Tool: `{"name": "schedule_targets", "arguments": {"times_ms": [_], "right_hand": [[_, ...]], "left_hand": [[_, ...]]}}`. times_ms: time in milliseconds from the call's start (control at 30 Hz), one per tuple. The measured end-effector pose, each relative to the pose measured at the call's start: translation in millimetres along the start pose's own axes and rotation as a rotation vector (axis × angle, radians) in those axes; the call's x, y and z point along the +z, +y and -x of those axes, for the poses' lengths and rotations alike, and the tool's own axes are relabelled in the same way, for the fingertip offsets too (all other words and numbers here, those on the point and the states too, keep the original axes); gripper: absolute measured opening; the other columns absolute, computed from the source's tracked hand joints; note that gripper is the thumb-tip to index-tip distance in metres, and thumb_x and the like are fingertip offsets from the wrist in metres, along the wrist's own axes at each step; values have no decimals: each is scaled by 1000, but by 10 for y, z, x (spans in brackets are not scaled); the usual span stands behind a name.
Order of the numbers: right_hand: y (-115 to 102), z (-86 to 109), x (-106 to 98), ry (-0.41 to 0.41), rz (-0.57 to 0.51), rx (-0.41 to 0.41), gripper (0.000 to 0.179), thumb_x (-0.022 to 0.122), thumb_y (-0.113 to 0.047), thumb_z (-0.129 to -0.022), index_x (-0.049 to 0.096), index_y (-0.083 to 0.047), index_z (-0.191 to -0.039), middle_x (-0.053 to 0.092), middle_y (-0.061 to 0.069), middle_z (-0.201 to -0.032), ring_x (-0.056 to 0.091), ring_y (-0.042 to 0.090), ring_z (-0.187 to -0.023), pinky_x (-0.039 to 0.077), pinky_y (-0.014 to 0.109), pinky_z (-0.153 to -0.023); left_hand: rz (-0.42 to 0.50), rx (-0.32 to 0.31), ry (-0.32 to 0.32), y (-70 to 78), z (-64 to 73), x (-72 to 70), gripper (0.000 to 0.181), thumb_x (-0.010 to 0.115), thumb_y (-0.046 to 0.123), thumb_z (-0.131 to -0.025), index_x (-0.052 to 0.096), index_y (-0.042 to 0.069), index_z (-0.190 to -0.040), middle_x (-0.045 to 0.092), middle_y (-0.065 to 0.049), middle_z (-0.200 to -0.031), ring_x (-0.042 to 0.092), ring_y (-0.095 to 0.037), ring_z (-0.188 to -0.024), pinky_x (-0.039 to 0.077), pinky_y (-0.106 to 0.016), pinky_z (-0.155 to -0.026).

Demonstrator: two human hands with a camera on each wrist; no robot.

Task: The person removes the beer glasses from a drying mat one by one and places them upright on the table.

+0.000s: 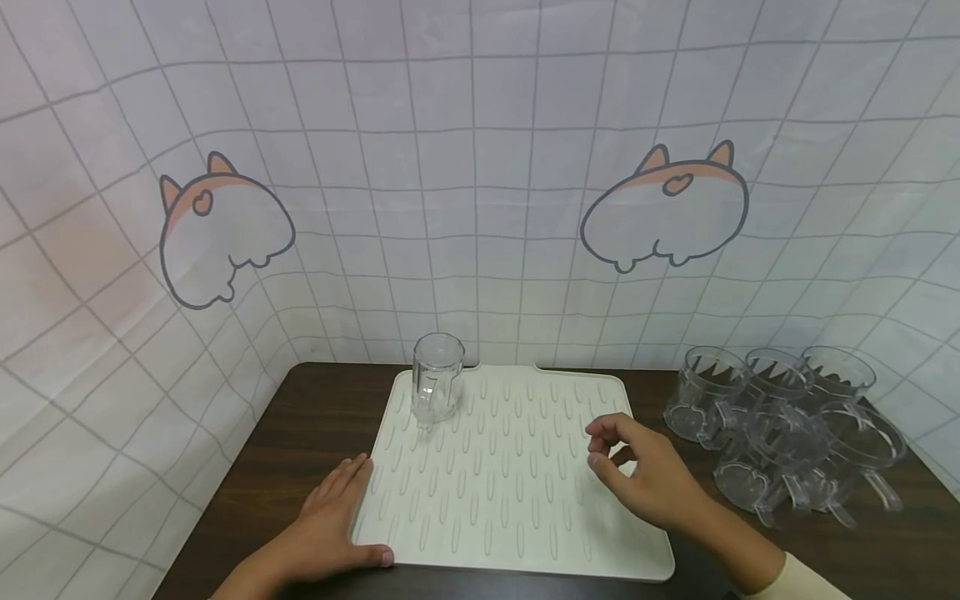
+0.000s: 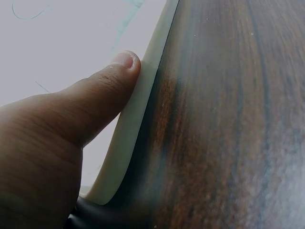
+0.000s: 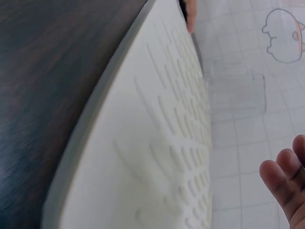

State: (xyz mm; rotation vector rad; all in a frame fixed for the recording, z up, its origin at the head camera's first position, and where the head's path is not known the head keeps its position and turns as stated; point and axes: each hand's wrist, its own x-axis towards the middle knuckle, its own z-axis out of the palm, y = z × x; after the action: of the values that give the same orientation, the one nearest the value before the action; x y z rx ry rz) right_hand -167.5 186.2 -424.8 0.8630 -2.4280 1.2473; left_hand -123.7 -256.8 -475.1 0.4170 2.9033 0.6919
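Note:
A white drying mat (image 1: 517, 467) with raised ridges lies on the dark wooden table. One clear mug (image 1: 437, 379) stands upright near the mat's back left corner, its handle toward the front. My left hand (image 1: 326, 529) rests at the mat's left edge with the fingers straight. In the left wrist view, its thumb (image 2: 107, 78) lies on the mat's rim. Over the right part of the mat hovers my right hand (image 1: 648, 471), fingers loosely bent and nothing held. The right wrist view catches only its fingertips (image 3: 281, 174), apart from the mat.
Several clear mugs (image 1: 712, 392) stand close together on the table right of the mat, overlapping in view, some handles pointing forward. Behind the table (image 1: 255, 492) hangs a white grid-patterned cloth (image 1: 480, 208) with cartoon animal prints.

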Motion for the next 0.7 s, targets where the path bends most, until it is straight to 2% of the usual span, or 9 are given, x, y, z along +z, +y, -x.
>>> {"name": "schedule_targets", "arguments": {"times_ms": [233,500,700], "right_hand": [[-62,-169,137,-41,-37,66,29,71,-2,-93,61,-10,-119,66,0,-99,64,8,-89,57,28,-74],[-98,-324,323,-88,-41,124,29,70,-6,-94,61,-10,-122,65,0,-103,63,9,-93,56,29,-78],[-120,-419,453,-105,-70,124,30,69,-7,-95,61,-10,-124,65,-1,-106,63,11,-96,56,30,-80]], "left_hand": [[-3,-4,1,-2,-4,5,138,75,83,-66,23,-4,-160,23,-24,-165,19,-48,-150,20,-73,-112],[4,-13,-11,5,-12,-4,138,76,81,-66,22,-4,-160,22,-25,-165,18,-49,-150,19,-74,-111],[-3,-14,-7,1,-17,0,137,76,81,-66,23,-4,-160,23,-25,-164,19,-49,-150,21,-74,-111]]}}
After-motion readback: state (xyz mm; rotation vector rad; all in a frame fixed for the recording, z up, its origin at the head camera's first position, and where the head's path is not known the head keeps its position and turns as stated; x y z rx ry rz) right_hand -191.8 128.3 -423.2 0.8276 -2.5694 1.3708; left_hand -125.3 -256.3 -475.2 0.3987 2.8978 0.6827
